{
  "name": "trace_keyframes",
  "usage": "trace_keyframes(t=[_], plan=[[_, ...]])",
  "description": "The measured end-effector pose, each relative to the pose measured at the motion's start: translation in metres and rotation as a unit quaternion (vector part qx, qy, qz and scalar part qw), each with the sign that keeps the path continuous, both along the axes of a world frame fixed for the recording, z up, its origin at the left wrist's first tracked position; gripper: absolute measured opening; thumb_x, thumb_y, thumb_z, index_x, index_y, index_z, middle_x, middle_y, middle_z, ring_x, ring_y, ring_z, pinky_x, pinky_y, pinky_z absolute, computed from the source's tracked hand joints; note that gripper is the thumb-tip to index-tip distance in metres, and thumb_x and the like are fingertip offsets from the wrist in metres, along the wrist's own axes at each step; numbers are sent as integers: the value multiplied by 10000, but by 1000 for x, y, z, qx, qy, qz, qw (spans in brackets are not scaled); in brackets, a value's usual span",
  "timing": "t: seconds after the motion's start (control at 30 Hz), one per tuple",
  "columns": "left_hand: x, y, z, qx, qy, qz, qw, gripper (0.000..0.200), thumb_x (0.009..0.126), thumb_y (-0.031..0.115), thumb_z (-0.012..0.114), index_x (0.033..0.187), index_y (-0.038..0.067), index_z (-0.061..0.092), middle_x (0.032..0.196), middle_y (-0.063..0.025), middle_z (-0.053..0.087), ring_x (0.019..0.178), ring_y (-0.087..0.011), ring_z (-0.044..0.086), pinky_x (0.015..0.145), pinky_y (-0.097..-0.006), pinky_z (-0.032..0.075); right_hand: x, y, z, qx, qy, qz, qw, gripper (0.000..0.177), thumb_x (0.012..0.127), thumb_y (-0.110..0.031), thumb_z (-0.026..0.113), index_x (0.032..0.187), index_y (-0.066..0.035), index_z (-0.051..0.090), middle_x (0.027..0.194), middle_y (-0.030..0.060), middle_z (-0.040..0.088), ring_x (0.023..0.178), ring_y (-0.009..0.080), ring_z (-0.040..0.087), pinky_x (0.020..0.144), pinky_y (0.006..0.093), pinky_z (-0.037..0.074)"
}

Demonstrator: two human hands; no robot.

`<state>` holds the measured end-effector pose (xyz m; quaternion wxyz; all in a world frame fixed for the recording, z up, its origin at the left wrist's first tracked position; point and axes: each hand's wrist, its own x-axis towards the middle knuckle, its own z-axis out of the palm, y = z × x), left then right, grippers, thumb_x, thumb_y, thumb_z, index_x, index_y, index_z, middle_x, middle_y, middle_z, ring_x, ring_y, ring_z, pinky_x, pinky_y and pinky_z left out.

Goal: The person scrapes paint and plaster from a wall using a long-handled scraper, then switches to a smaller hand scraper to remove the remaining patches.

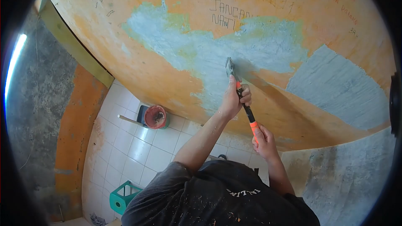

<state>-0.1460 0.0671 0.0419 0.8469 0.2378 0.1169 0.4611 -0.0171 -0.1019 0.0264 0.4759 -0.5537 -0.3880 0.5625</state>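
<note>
A hammer-like tool [246, 109] with an orange and black handle has its metal head [230, 67] against an orange-painted wall [159, 75], at the edge of a patch scraped down to grey plaster [234, 54]. My left hand [234, 98] is wrapped round the upper part of the handle, just below the head. My right hand [264, 142] grips the orange lower end of the handle. Both arms reach up from my dark, dust-speckled shirt.
Handwriting marks the wall above the scraped patch. A second bare grey area [335, 88] lies to the right. On the white tiled floor [138, 150] stand a red bucket [155, 116] with a stick beside it and a green plastic crate [123, 196].
</note>
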Motion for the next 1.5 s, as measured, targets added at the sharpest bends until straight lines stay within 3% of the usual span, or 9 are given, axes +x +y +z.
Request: trace_keyframes(t=[0.4, 0.63, 0.77, 0.8, 0.93, 1.03, 1.3, 1.33, 1.5], plan=[[-35, 24, 6, -3, -32, 30, 999, 474, 991, 652, 257, 1059, 205, 399, 645, 34, 302, 506, -91, 290, 534, -269, 308, -26, 33, 7, 50, -153, -16, 987, 430, 1018, -304, 543, 1325, -4, 556, 672, -73, 404, 544, 17, 367, 479, 207, 295], [-64, 52, -5, 10, -47, 38, 998, 491, 998, 648, 199, 1042, 207, 409, 633, 34, 289, 515, -95, 285, 531, -278, 305, -62, 56, 34, 5, -120, -22, 993, 379, 1007, -298, 560, 1244, -9, 619, 660, -79, 421, 547, 17, 388, 482, 215, 313], [-72, 63, -11, 42, -48, -11, 998, 599, 960, 724, 180, 946, 174, 417, 595, 34, 292, 506, -110, 298, 552, -304, 327, -67, 61, 25, 47, -160, -33, 985, 387, 1008, -295, 556, 1265, -10, 609, 664, -84, 418, 545, 18, 378, 485, 214, 307], [-70, 51, 17, -60, -40, 24, 997, 719, 922, 780, 157, 714, 133, 392, 555, 38, 284, 502, -125, 298, 545, -299, 315, -64, 57, 34, 25, -152, -30, 988, 389, 1008, -293, 556, 1266, -7, 608, 672, -84, 418, 551, 21, 377, 490, 214, 307], [-91, 65, 11, 4, 14, 42, 999, 744, 897, 811, 135, 600, 154, 320, 532, 47, 244, 498, -128, 292, 540, -293, 309, -87, 75, 43, 31, -162, -14, 986, 387, 1008, -290, 555, 1259, -1, 613, 697, -81, 416, 576, 23, 378, 505, 214, 306], [-108, 79, -2, 32, -47, 57, 997, 536, 972, 690, 239, 1066, 206, 451, 638, 39, 305, 510, -91, 281, 535, -275, 308, -100, 85, 38, 38, -156, 3, 987, 370, 1008, -269, 551, 1262, -8, 614, 700, -79, 415, 579, 23, 379, 505, 215, 306], [-125, 87, -1, 7, -95, 27, 995, 516, 976, 681, 252, 1072, 205, 424, 632, 23, 326, 509, -108, 325, 542, -305, 358, -121, 89, 45, 51, -228, -23, 972, 354, 1004, -250, 548, 1240, 0, 632, 680, -68, 441, 561, 29, 385, 502, 220, 311], [-133, 90, 1, 19, -66, 47, 997, 542, 969, 689, 236, 1056, 206, 466, 623, 34, 291, 492, -86, 275, 518, -273, 300, -126, 91, 42, 49, -229, -22, 972, 354, 1004, -250, 548, 1240, 0, 632, 680, -68, 441, 561, 29, 385, 502, 220, 311], [-121, 84, 2, 15, -92, 22, 995, 516, 985, 662, 258, 1053, 194, 465, 641, 19, 338, 522, -115, 319, 557, -303, 327, -119, 84, 47, 30, -155, -60, 986, 351, 1001, -250, 559, 1224, 10, 635, 679, -67, 452, 558, 26, 392, 497, 209, 316]])
